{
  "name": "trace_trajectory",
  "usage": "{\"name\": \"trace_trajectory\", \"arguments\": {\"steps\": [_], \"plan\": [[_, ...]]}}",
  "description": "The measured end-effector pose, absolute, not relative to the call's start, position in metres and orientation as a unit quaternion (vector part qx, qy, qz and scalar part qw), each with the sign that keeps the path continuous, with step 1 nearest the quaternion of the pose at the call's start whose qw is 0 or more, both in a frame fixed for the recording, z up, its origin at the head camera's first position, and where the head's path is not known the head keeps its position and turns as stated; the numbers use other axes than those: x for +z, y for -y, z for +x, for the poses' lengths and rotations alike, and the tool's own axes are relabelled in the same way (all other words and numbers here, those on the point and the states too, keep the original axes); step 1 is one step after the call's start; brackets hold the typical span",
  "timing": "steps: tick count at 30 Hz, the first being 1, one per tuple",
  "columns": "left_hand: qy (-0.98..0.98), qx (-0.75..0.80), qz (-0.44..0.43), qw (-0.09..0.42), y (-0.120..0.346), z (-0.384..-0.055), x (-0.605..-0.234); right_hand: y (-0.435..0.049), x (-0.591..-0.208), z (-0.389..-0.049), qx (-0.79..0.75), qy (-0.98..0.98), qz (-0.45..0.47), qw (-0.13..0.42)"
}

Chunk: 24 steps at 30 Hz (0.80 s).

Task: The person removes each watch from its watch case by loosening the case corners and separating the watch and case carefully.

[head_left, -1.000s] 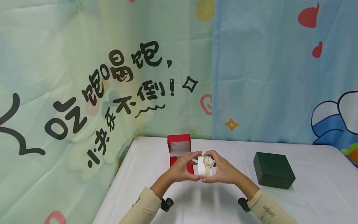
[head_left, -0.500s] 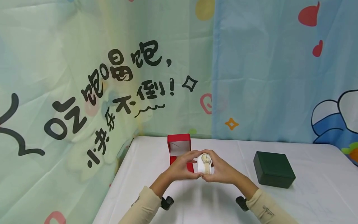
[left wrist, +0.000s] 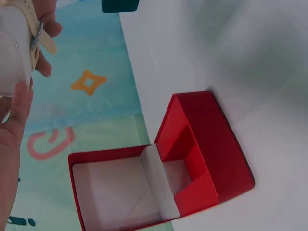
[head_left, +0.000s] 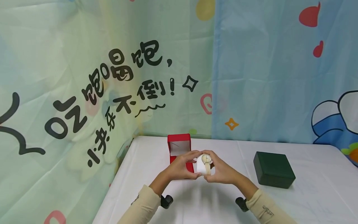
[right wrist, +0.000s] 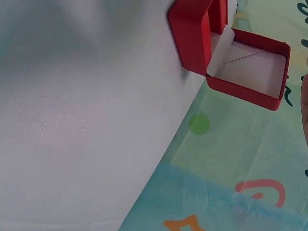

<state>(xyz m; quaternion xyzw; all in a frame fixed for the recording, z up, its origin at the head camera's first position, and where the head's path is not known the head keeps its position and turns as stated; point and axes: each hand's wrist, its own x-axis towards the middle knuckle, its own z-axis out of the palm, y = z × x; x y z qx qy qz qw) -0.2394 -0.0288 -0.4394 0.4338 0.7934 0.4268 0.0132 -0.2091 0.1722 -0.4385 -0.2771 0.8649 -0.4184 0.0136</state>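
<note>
Two beige sleeves (head_left: 140, 206), cut off below, lead to the left hand (head_left: 180, 167) and right hand (head_left: 223, 169), whose two-handed grip clasps one white cushion (head_left: 200, 167), some fingers hidden, with one watch (head_left: 206, 159) around it, above the table (head_left: 207, 210). One closed green box (head_left: 274, 169) sits to the right. One open red box (left wrist: 214, 144) stands behind the left hand, partly hidden by it. Printed curtains (head_left: 265, 68) hang beyond.

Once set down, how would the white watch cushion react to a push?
The white cushion may rock or roll, given its rounded form. Its pillow-like look suggests it gives slightly. The buckled strap should probably keep the watch on.
</note>
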Motion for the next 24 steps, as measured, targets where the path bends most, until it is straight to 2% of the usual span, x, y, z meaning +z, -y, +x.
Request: {"name": "trace_trajectory", "arguments": {"steps": [9, 15, 24], "plan": [[-0.81, 0.408, 0.42, 0.013, 0.032, -0.2377, -0.4344, -0.1726, -0.4353, -0.2085, -0.429, -0.863, -0.267, 0.015], [-0.808, 0.412, 0.42, 0.018, 0.032, -0.2372, -0.4374, -0.1697, -0.4374, -0.2089, -0.435, -0.862, -0.257, 0.042], [-0.796, 0.413, 0.443, 0.011, 0.0336, -0.2387, -0.4414, -0.1742, -0.4402, -0.2095, -0.455, -0.84, -0.29, 0.063]]}}
